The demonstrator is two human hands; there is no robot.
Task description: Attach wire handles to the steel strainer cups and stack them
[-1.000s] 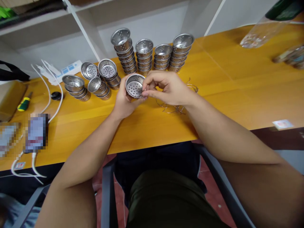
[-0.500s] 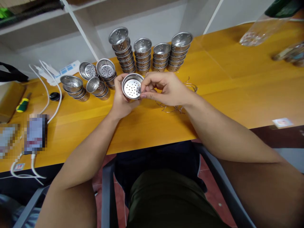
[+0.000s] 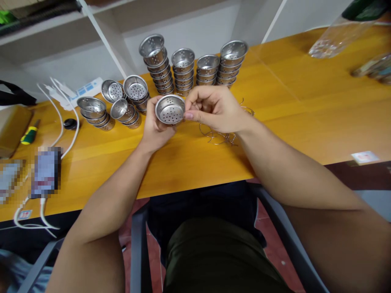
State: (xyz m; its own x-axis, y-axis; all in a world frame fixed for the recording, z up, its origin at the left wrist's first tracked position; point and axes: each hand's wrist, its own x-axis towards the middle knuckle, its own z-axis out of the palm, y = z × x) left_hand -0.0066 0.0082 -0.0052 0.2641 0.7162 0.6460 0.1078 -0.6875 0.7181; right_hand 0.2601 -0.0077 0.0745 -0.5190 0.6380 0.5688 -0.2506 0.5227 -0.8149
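1. The cup (image 3: 170,114) has tipped a little since half a second ago: its mouth now looks flatter, and its holed floor shows less bright. It has also come slightly left of its place one second ago.
2. The left hand (image 3: 156,129) still wraps the cup from the left and below, holding it over the bench (image 3: 183,167).
3. The right hand (image 3: 215,108) has risen slightly and uncovered more of the cup's right rim. Its thumb and forefinger are drawn close together at that rim; I cannot tell whether they pinch the metal, a thin wire or nothing.
4. This looks like a small readjustment at the rim, with the cup still in hand, rather than a finished step.
5. The loose wires (image 3: 222,139) lie where they did, partly behind the right hand and wrist.
6. The four rear stacks (image 3: 183,75) and the left stacks (image 3: 125,114) look unaltered, so no cup seems to have joined or left them in this span.
7. The screwdriver (image 3: 29,135) and bottle (image 3: 331,40) have stayed put, well apart from the work.
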